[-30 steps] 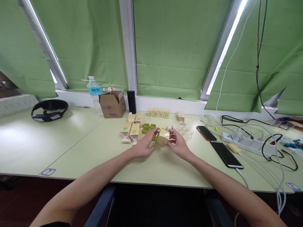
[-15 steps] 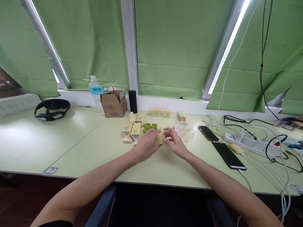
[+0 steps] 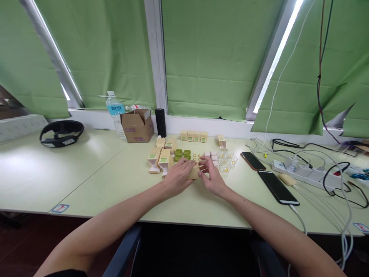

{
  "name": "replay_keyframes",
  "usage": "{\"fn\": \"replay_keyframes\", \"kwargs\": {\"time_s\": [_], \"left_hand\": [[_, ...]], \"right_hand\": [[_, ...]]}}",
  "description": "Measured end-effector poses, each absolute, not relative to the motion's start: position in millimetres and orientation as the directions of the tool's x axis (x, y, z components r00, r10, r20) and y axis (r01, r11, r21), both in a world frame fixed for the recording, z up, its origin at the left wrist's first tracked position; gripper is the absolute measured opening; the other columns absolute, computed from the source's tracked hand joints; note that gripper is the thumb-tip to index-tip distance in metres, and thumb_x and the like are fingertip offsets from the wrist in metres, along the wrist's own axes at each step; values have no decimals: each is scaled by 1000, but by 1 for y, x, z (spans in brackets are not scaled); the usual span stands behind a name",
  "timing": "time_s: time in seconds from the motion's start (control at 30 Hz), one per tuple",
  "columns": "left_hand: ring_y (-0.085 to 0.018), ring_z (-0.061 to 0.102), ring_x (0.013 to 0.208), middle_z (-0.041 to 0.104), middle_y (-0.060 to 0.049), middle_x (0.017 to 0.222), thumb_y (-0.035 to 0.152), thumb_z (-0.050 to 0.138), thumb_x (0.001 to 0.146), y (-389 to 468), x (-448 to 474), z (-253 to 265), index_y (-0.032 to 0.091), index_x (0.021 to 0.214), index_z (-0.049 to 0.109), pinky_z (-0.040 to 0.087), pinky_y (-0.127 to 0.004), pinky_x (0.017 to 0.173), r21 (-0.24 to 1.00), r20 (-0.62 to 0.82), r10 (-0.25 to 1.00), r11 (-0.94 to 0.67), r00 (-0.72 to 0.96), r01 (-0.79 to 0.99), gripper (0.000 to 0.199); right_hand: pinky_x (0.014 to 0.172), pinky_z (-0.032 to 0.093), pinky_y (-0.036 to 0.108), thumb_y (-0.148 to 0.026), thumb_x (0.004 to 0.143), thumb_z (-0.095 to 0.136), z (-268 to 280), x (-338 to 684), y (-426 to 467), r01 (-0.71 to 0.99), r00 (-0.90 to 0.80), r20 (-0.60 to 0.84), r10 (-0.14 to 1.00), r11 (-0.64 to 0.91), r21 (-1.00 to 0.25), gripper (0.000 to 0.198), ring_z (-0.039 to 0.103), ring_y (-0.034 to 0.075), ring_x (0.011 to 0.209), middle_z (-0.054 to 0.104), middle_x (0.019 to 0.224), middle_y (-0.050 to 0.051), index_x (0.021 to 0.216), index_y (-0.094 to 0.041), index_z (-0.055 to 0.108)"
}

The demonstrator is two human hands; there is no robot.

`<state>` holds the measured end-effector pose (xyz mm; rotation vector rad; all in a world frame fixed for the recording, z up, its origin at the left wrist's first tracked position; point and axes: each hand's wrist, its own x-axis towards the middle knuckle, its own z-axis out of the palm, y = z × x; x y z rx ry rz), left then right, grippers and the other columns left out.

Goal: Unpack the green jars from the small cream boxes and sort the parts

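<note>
Over the near middle of the table, my left hand (image 3: 178,178) is wrapped round a small tan cardboard box (image 3: 193,172), which lies on its side. The thumb and fingers of my right hand (image 3: 212,178) are curled at the right end of that box, about its end edge. Left of my hands lie several tan boxes with open ends, such as one with a green window (image 3: 165,161). Just beyond are green square containers (image 3: 182,154) and tiny gold pieces (image 3: 195,157). Pinkish-white cylinders (image 3: 213,156) and clear cups (image 3: 226,161) stand past my right hand.
Several closed tan boxes (image 3: 193,136) form a row at the back, with another tan box (image 3: 221,142) to their right. A brown carton (image 3: 137,127), a water bottle (image 3: 115,115) and a black cylinder (image 3: 160,122) stand back left. Phones (image 3: 278,187) and a power strip (image 3: 302,175) with cables lie right.
My right hand's fingers have shifted slightly at the box's right end, and the flap there appears pushed in. My left hand keeps its hold. The view has moved slightly.
</note>
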<state>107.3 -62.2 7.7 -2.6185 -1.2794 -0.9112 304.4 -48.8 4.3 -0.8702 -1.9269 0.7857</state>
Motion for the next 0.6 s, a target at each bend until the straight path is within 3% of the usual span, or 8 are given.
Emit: {"fn": "replay_keyframes", "kwargs": {"time_s": [0.17, 0.33, 0.5, 0.6], "left_hand": [[-31, 56, 114, 66, -11, 132, 18, 63, 87, -63, 108, 7, 19, 134, 51, 54, -44, 86, 124, 595, 650, -655, 472, 745, 49], [-31, 62, 110, 68, -12, 117, 29, 70, 90, -64, 107, 7, 20, 132, 49, 55, -41, 80, 186, 613, 675, -629, 412, 755, 48], [-30, 66, 105, 66, -11, 117, 29, 74, 87, -61, 105, 1, 21, 134, 43, 54, -40, 77, 252, 638, 687, -613, 349, 749, 56], [-26, 65, 101, 66, -10, 111, 26, 68, 91, -60, 103, 1, 21, 125, 47, 53, -37, 77, 249, 685, 629, -677, 368, 693, 41]], "right_hand": [[87, 54, 43, -25, 95, 50, 5, 306, -51, 299, -370, 495, 786, 605, -738, 43, 63, 22, 95, 60, 117, 10, 135, -26, 35], [74, 51, 39, -23, 101, 37, 6, 311, -47, 307, -260, 547, 796, 605, -735, 34, 60, 20, 77, 65, 100, 6, 135, -27, 35], [69, 50, 35, -26, 102, 39, 8, 314, -42, 280, -211, 596, 775, 632, -722, 30, 61, 17, 78, 59, 128, 10, 133, -28, 37], [78, 54, 37, -23, 101, 40, 10, 316, -40, 326, -169, 675, 718, 687, -649, 26, 61, 22, 102, 51, 134, 13, 125, -26, 48]]}}
